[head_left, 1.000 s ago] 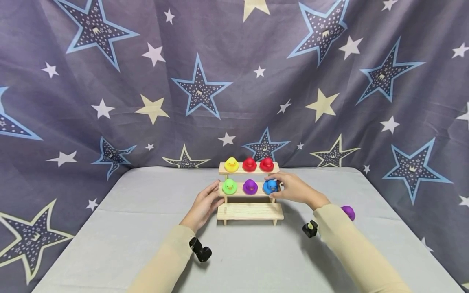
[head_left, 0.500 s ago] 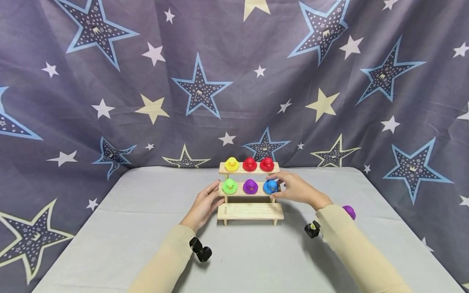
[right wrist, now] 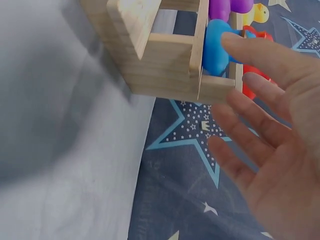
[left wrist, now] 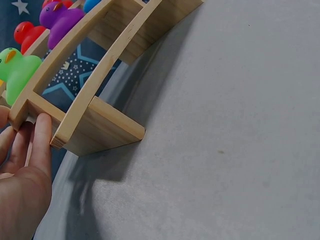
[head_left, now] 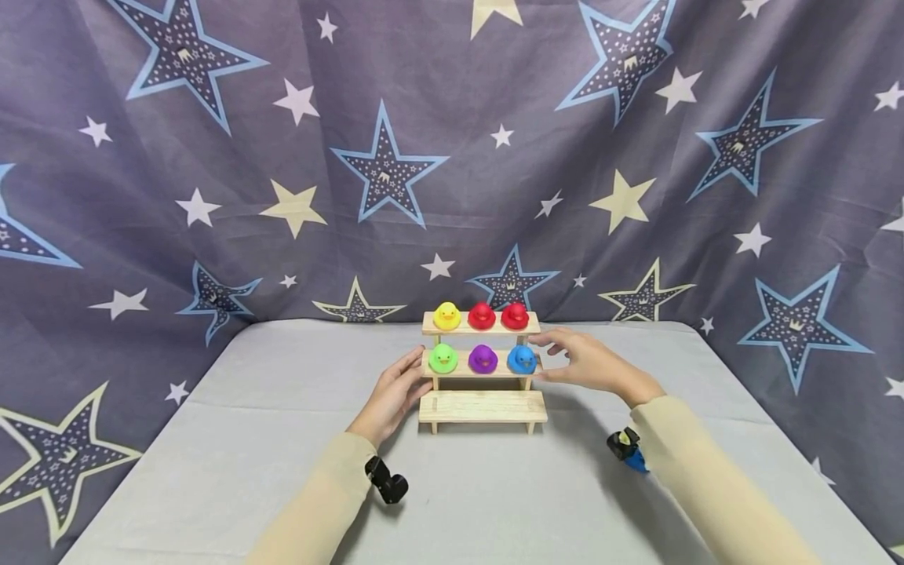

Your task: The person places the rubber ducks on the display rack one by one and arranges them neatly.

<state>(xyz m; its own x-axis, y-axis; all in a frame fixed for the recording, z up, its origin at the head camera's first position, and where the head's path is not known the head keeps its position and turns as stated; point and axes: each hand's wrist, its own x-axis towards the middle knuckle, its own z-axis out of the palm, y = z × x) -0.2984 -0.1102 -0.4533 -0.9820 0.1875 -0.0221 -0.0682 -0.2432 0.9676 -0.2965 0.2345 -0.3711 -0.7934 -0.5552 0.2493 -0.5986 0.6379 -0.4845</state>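
A three-tier wooden display stand (head_left: 483,406) stands on the table. My left hand (head_left: 390,396) holds the left end of its middle tier, fingertips against the wood in the left wrist view. On that tier sit a green rubber duck (head_left: 442,359), a purple duck (head_left: 483,359) and a blue duck (head_left: 523,359). My right hand (head_left: 586,361) is just right of the blue duck, fingers spread and holding nothing. In the right wrist view its thumb overlaps the blue duck (right wrist: 216,47). The top tier bears a yellow duck (head_left: 446,316) and two red ducks (head_left: 482,316).
A blue thing (head_left: 637,461) lies on the table by my right sleeve, mostly hidden behind the wrist camera (head_left: 623,444). The stand's lowest tier is in front. A star-patterned curtain (head_left: 452,157) hangs behind and beside the grey table (head_left: 297,408).
My right hand has let go of the blue duck and moved right, leaving it on the middle tier. The sleeve now hides the purple duck on the table; a blue thing shows. My left hand stays.
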